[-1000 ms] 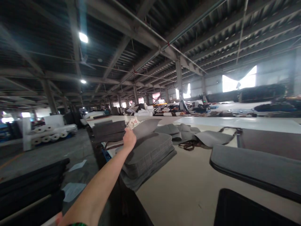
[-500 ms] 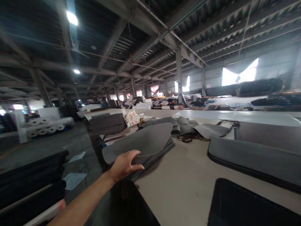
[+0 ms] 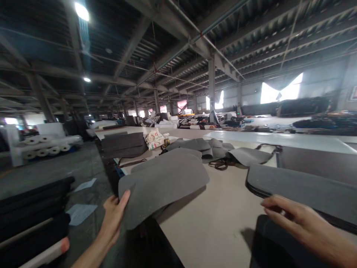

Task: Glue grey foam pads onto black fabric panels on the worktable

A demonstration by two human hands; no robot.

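My left hand (image 3: 114, 216) grips the left edge of a grey sheet (image 3: 167, 182), with the thumb on top and the other fingers behind. The sheet has rounded corners and lies tilted over the table's near left edge, partly covering other grey pieces beneath. Over at the right, my right hand (image 3: 298, 223) hovers with loosely bent fingers, thumb and forefinger slightly apart and nothing seen between them. It is above a black mat (image 3: 275, 245) and just in front of a stack of grey mats (image 3: 301, 184).
The pale table (image 3: 217, 212) carries loose grey pieces (image 3: 195, 145), brown straps (image 3: 219, 164), a printed cloth bag (image 3: 154, 139) and a dark folded stack (image 3: 124, 145). Dark rolls (image 3: 33, 208) stand at lower left; white rolls (image 3: 47, 145) lie farther back. Papers (image 3: 81, 214) lie on the floor.
My left hand has moved left and down and now grips the sheet's edge. The grey sheet has shifted toward me. My right hand has come into view at the right.
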